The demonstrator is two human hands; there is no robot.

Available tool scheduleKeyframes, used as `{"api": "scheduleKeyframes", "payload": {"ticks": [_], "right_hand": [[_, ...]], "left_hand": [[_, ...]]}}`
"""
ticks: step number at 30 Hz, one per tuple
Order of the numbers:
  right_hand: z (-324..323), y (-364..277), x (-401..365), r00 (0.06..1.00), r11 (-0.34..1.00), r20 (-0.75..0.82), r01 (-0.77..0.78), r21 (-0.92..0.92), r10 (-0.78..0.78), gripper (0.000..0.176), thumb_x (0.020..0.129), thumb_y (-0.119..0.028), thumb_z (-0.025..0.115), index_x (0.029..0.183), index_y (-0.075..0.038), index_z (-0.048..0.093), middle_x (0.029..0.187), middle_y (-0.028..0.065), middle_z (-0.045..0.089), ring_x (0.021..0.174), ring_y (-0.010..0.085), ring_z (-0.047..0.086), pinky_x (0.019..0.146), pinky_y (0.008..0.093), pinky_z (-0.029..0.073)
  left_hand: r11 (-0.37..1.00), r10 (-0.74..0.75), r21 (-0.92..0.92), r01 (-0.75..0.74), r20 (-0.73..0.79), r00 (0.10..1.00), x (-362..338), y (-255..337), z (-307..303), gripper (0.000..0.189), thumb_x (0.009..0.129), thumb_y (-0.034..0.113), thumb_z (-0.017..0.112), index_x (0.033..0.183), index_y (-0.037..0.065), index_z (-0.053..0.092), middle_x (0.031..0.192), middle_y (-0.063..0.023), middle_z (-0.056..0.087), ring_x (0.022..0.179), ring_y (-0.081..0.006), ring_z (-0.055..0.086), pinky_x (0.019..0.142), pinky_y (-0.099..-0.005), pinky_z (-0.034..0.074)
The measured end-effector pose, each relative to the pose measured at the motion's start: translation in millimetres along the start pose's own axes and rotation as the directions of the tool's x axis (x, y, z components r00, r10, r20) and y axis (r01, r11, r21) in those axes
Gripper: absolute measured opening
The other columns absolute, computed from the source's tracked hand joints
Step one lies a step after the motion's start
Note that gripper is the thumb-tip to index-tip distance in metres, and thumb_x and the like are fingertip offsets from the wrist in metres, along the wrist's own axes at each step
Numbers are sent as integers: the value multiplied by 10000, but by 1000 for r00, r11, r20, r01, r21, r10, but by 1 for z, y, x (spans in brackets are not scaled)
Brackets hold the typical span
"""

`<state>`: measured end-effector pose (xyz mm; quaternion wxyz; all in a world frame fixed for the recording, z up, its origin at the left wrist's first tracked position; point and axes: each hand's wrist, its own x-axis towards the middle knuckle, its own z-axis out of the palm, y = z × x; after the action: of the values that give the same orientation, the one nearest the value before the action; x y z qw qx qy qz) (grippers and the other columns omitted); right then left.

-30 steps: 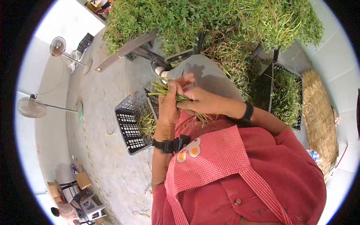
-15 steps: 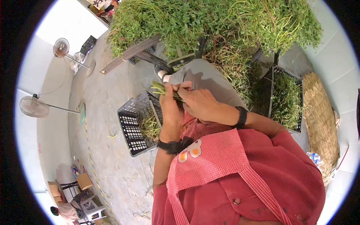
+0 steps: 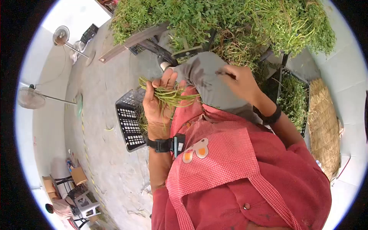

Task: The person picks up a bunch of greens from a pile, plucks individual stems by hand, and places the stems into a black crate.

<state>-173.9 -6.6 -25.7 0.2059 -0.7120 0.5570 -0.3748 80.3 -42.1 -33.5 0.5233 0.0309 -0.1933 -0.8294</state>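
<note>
Right hand (image 3: 240,82) has left the stems (image 3: 168,96), over concrete floor (image 3: 101,119).

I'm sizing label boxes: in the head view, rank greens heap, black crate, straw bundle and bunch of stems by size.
greens heap
straw bundle and black crate: look alike, crate partly hidden, unranked
bunch of stems in the left hand

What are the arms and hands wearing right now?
The left hand and right hand are bare, no gloves. Each wrist has a black band; the left band carries a small boxy buckle, the right band is plain. Red sleeves cover the upper arms.
</note>
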Motion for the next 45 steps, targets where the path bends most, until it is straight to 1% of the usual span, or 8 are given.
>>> {"api": "scheduleKeyframes", "payload": {"ticks": [11, 19, 25, 29, 31, 37, 42, 45], "right_hand": [[30, -12, -8, 985, 993, 137, 101, 62, -109, 247, 784, -285, 610, 921, -83, 650, 725, 140, 621, 650, 270, 605, 595, 354, 456], [38, -20, -9, 901, 830, 426, -295, 474, 76, 319, 760, -304, 624, 863, -1, 618, 585, 108, 592, 525, 198, 580, 514, 349, 438], [35, -15, -7, 986, 1000, 168, 20, 7, -20, 201, 836, -204, 594, 823, -7, 629, 620, 20, 590, 517, 61, 530, 463, 207, 426], [36, -7, -1, 985, 980, 67, -168, 105, 161, 153, 829, -172, 593, 827, -23, 627, 665, 26, 608, 546, 82, 555, 472, 234, 436], [33, -6, 5, 879, 192, 262, -359, 914, 398, 119, 833, -154, 587, 830, -40, 621, 690, 37, 611, 566, 105, 572, 495, 232, 442], [12, 13, 4, 960, -522, 246, -144, 841, 131, 86, 860, -69, 526, 910, -13, 567, 848, 89, 597, 697, 108, 563, 569, 204, 458], [1, -20, -5, 891, 43, 361, -386, 921, 275, 142, 858, -111, 521, 913, 11, 570, 796, 102, 605, 631, 128, 589, 536, 236, 483], [23, -25, -12, 779, 159, 622, -606, 779, -80, 158, 864, -164, 549, 882, -8, 573, 694, 63, 581, 567, 105, 559, 508, 220, 458]], "left_hand": [[994, 4, -106, -3, 14, 1000, 5, -1, 1, 308, 945, 274, 371, 797, 52, 526, 1177, -163, 546, 1144, -298, 484, 1051, -490, 254], [996, -1, -84, 3, 30, 1000, 4, 0, -1, 305, 943, 280, 384, 790, 59, 529, 1147, -137, 564, 1099, -292, 518, 1033, -476, 289], [1000, 2, 29, 2, -125, 992, 4, -12, 12, 328, 951, 327, 354, 809, 70, 501, 791, -75, 474, 635, -185, 382, 690, -321, 411], [999, -23, -50, 17, -126, 992, 10, -25, 20, 322, 953, 322, 356, 787, 70, 469, 734, -55, 431, 578, -124, 308, 522, -255, 247], [999, -24, -30, 21, -99, 995, 15, -28, 27, 317, 953, 319, 359, 782, 74, 463, 708, -44, 409, 573, -121, 307, 524, -255, 252], [995, -14, -103, 18, 41, 999, 19, -12, 12, 311, 957, 317, 346, 761, 89, 426, 641, 2, 310, 537, -107, 262, 479, -245, 244], [986, 155, -38, -163, -161, 975, 17, -5, 7, 317, 956, 332, 344, 753, 97, 409, 656, -4, 323, 572, -121, 294, 523, -258, 265], [985, 172, 53, -165, -201, 964, 18, -9, 10, 316, 953, 342, 349, 761, 100, 413, 669, -10, 340, 591, -131, 298, 558, -268, 281]]}}
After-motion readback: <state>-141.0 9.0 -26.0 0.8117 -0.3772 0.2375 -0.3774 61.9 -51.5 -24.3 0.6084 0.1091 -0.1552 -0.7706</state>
